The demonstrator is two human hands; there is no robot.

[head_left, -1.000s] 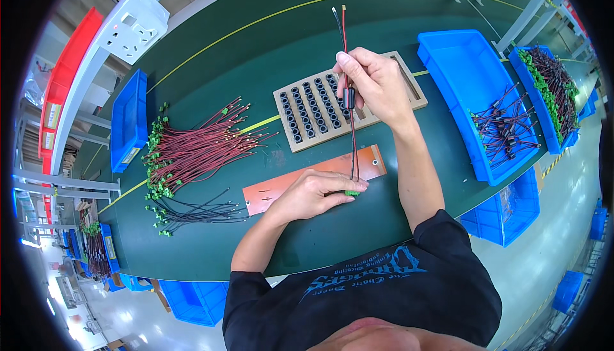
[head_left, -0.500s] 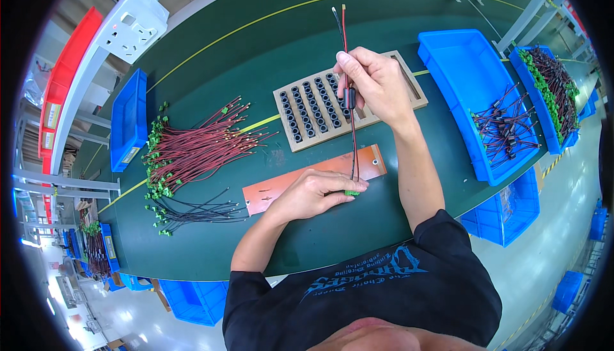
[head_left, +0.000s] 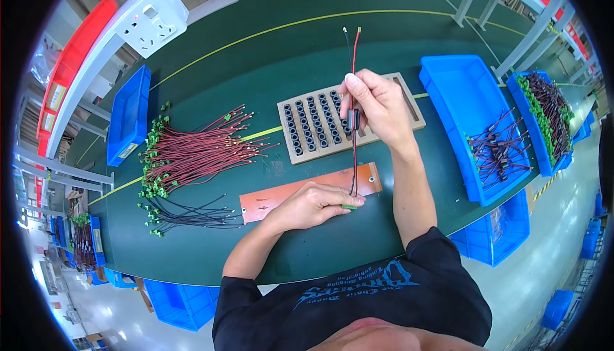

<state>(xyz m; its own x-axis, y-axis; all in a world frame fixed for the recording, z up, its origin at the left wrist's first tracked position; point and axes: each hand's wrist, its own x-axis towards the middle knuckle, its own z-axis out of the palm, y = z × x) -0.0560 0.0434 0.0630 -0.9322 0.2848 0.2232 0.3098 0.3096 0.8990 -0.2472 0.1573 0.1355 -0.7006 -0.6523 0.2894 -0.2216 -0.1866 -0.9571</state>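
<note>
- The right hand (head_left: 377, 105), a little right of the frame's centre, has its grip pressed together on a red-and-black wire pair (head_left: 354, 153), pinching it where a small black sleeve (head_left: 354, 119) sits on the wires.
- The wire pair runs almost straight up and down through the middle of the frame: its bare upper ends stand above the right hand, and its lower end reaches down to the left hand (head_left: 313, 205).
- The left hand lies low on the green bench (head_left: 256, 63), just below centre, its fingertips closed on the small green connector (head_left: 348, 207) at the bottom of the wire pair.
- Under and beside the left hand lies a flat orange plate (head_left: 275, 196), resting on the bench.
- Behind the right hand sits a tan block (head_left: 313, 127) with rows of black-ringed holes.
- At centre left a loose spread of red wires (head_left: 192, 156) with green connectors lies on the bench, and just below it a smaller bunch of black wires (head_left: 185, 213).
- To the right, a blue bin (head_left: 460, 95) holds finished dark wire pieces; another blue bin (head_left: 128, 114) stands at the left.
</note>
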